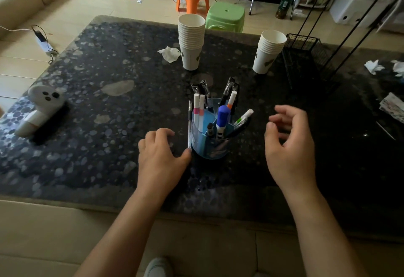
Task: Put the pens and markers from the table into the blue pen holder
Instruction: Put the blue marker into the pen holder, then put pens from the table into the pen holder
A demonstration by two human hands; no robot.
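Note:
The blue pen holder [207, 145] stands upright at the middle of the dark table. It holds two pink-banded markers [198, 112], a blue-capped marker [222, 119], an orange-banded marker [231, 99], a green-banded marker [243, 116] and several black pens [203, 88]. A slim silver pen [189, 121] stands upright against the holder's left side. My left hand [161, 158] rests palm down just left of the holder, its thumb tip touching the holder's base by that pen's lower end. My right hand [288, 145] hovers to the right of the holder, fingers loosely curled and apart, holding nothing.
Two stacks of white paper cups [191, 43] [267, 51] stand behind the holder, with a crumpled tissue [169, 53] beside the left one. A white device [41, 106] lies at the far left. A black wire rack [303, 43] and scraps of paper [373, 65] occupy the right.

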